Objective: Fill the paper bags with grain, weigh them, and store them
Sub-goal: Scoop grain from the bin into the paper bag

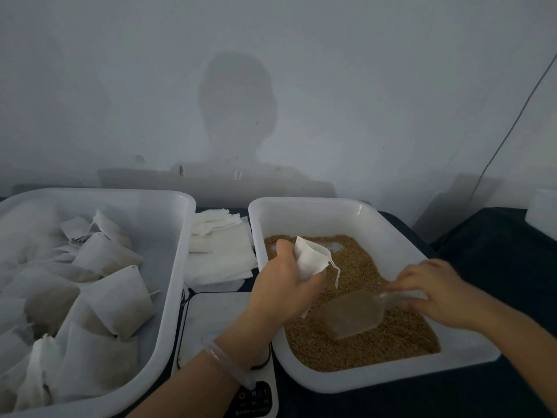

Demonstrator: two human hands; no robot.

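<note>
On a dark cloth [497,251] against a grey wall [361,86], the left hand [280,285] grips a bag [310,260]; the right hand [434,291] holds a scoop [352,315] in grain [361,351].

Toward the bench's [497,251] right edge, the left hand [283,279] grips a small white paper bag [310,260] over a tray [391,378] of grain [361,351]. The right hand [434,294] holds a clear scoop [352,315] that lies in the grain. A scale [217,315] sits at the near edge, between that tray and a bin [168,267] of filled bags [120,297], with empty bags [220,257] stacked behind it.
</note>
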